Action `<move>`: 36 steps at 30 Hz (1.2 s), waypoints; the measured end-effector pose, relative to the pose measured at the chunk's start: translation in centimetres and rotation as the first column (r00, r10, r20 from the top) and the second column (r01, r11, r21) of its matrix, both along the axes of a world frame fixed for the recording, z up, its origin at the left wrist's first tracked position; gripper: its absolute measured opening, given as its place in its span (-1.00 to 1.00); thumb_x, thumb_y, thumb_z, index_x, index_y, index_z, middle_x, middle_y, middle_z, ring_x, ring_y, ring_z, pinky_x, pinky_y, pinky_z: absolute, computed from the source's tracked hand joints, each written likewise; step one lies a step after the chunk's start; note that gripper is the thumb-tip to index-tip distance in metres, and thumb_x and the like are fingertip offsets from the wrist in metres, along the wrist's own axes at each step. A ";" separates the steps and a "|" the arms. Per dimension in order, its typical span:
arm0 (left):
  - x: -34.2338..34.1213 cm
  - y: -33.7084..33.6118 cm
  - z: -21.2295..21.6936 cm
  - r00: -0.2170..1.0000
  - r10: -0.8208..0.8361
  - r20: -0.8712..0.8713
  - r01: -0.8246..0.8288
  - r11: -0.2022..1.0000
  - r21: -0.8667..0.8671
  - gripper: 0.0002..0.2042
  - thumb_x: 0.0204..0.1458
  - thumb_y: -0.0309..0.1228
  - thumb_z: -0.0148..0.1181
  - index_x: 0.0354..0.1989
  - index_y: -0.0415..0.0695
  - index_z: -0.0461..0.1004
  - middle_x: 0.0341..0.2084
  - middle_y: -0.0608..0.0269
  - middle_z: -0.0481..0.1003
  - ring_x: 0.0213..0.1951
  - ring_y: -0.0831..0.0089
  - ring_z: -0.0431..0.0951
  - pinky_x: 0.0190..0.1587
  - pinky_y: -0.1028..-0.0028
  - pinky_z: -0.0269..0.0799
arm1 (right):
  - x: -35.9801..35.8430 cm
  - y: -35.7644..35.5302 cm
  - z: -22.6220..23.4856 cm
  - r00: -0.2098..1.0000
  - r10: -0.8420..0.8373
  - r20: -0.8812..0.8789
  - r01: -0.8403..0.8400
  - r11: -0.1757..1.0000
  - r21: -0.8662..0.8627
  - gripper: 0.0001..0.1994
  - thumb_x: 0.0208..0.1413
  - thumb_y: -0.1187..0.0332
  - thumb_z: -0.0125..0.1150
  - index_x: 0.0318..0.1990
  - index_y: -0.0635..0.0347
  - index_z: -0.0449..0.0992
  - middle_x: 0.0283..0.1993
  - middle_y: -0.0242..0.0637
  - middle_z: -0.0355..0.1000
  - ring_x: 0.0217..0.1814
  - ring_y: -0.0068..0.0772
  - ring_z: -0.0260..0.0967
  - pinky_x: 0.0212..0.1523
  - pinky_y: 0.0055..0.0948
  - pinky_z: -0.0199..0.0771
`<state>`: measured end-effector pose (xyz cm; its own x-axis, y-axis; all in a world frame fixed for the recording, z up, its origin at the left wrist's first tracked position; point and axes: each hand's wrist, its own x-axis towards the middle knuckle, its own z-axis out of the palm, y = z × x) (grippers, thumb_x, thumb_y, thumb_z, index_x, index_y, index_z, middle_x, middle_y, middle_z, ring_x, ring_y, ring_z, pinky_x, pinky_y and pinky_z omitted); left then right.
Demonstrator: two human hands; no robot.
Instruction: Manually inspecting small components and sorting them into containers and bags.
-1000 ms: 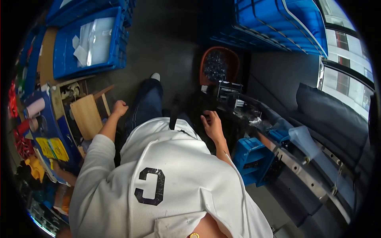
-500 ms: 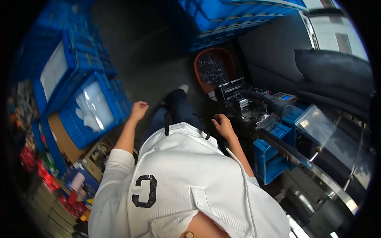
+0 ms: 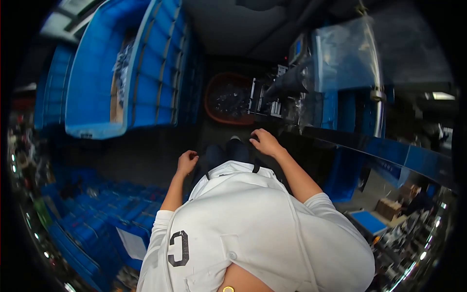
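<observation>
I look straight down my white shirt at my dark trousers and one shoe (image 3: 235, 139). My left hand (image 3: 187, 161) hangs beside my left thigh with the fingers curled and nothing in it. My right hand (image 3: 265, 142) reaches forward over my right thigh with the fingers bent downward, close to the dark edge of a machine bench (image 3: 311, 134); it holds nothing that I can see. A round orange basket (image 3: 228, 97) of small dark parts stands on the floor just ahead of my feet.
A stack of large blue crates (image 3: 126, 73) rises at the left. Lower left lie several smaller blue bins (image 3: 104, 214). A grey machine with clear plastic sheeting (image 3: 340, 53) and blue panels (image 3: 389, 155) fills the right. Dark floor (image 3: 141, 155) runs between.
The view has swung round: the blue crates moved to the upper left and the machine to the upper right. Both hands stayed by my thighs, the right one slightly farther forward.
</observation>
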<state>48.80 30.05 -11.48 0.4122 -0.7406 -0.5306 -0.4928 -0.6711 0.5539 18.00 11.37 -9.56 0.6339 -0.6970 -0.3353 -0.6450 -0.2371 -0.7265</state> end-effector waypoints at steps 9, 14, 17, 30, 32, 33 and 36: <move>-1.4 -16.5 -6.0 0.635 -0.763 -0.120 0.773 0.623 0.122 -0.76 -0.13 -0.35 0.15 -0.28 -0.20 0.49 -0.34 -0.02 0.50 -0.23 0.12 0.50 -0.15 0.30 0.40 | -7.7 12.6 0.1 0.692 -0.646 -0.321 0.702 0.706 0.094 -0.76 -0.05 0.25 0.12 -0.29 0.24 0.47 -0.21 -0.05 0.39 -0.13 -0.03 0.35 -0.11 -0.21 0.37; -1.2 -20.3 -9.2 0.126 -0.991 -0.044 0.991 0.124 0.050 -0.68 -0.19 -0.21 0.18 -0.33 -0.20 0.51 -0.33 -0.12 0.48 -0.18 -0.01 0.46 -0.12 0.18 0.36 | -3.2 19.6 0.2 0.526 -0.704 -0.477 0.834 0.537 0.128 -0.76 -0.09 0.25 0.08 -0.38 0.23 0.51 -0.30 0.00 0.43 -0.19 0.01 0.38 -0.20 -0.13 0.40; 0.9 -23.4 -12.6 -0.130 -0.991 -0.034 0.965 -0.134 0.225 -0.64 -0.17 -0.12 0.14 -0.32 -0.16 0.51 -0.33 -0.11 0.48 -0.22 -0.01 0.48 -0.15 0.19 0.39 | 2.5 22.0 1.9 0.393 -0.845 -0.362 0.915 0.400 0.061 -0.76 -0.06 0.22 0.09 -0.35 0.22 0.46 -0.32 -0.03 0.41 -0.18 -0.01 0.36 -0.20 -0.14 0.37; -7.5 -17.5 -8.0 -0.580 -0.801 -0.148 0.776 -0.599 0.198 -0.71 -0.15 -0.22 0.08 -0.39 -0.21 0.48 -0.39 -0.11 0.49 -0.27 0.04 0.50 -0.19 0.17 0.40 | 11.2 38.4 0.7 -0.106 -0.930 -0.351 0.990 -0.132 0.052 -0.75 -0.08 0.26 0.10 -0.36 0.28 0.48 -0.31 -0.01 0.42 -0.23 0.01 0.37 -0.23 -0.17 0.36; -7.1 -16.1 -8.1 -0.475 -0.855 -0.208 0.818 -0.516 0.254 -0.73 -0.17 -0.23 0.07 -0.39 -0.16 0.52 -0.38 -0.04 0.50 -0.26 0.09 0.50 -0.18 0.22 0.40 | 11.9 39.3 -0.9 -0.115 -0.942 -0.314 0.985 -0.150 0.089 -0.79 -0.06 0.30 0.13 -0.36 0.27 0.47 -0.34 -0.03 0.42 -0.26 -0.07 0.39 -0.24 -0.24 0.38; -6.3 -15.2 -9.2 -0.402 -0.888 -0.222 0.854 -0.451 0.258 -0.73 -0.18 -0.24 0.10 -0.38 -0.17 0.50 -0.39 -0.02 0.51 -0.27 0.10 0.50 -0.20 0.25 0.41 | 12.5 39.6 -2.4 -0.137 -0.940 -0.312 0.975 -0.183 0.123 -0.81 -0.06 0.31 0.14 -0.36 0.27 0.47 -0.34 -0.04 0.42 -0.27 -0.10 0.40 -0.25 -0.27 0.39; -2.5 -13.7 -13.5 -0.264 -0.930 -0.257 0.883 -0.340 0.323 -0.73 -0.17 -0.23 0.09 -0.37 -0.13 0.51 -0.37 0.03 0.51 -0.25 0.14 0.50 -0.17 0.29 0.40 | 14.3 39.4 -7.8 -0.053 -0.951 -0.305 0.958 -0.135 0.253 -0.82 -0.06 0.33 0.15 -0.37 0.25 0.47 -0.37 -0.07 0.43 -0.30 -0.13 0.41 -0.27 -0.28 0.39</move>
